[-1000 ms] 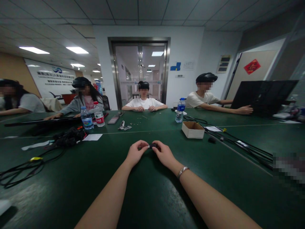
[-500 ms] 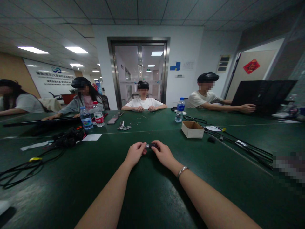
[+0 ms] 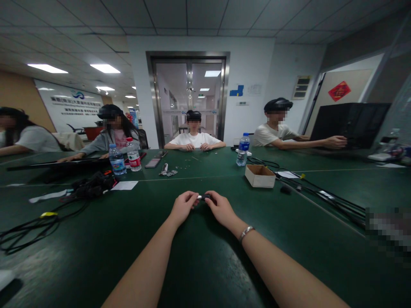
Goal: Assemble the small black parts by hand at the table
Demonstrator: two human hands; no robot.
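Between my two hands, over the green table (image 3: 205, 256), is a small black-and-silver stick-shaped piece (image 3: 204, 197); its exact kind is too small to make out. The fingers of my left hand (image 3: 184, 208) pinch its silver end. On the black end, the thumb and fingers of my right hand (image 3: 221, 208) are closed. A silver bracelet (image 3: 246, 233) circles my right wrist. My fingers partly hide the piece.
Ahead to the right stand an open cardboard box (image 3: 259, 176) and a water bottle (image 3: 243, 149). Black cables (image 3: 321, 192) run along the right. Two bottles, a white paper (image 3: 125, 185) and tangled black gear (image 3: 91, 187) lie left. Co-workers sit around, one holding a large black screen (image 3: 349, 125).
My hands keep the same grip on the piece, with hardly any movement. At the right, the co-worker's black screen has shifted a little to the left. The view has dipped very slightly.
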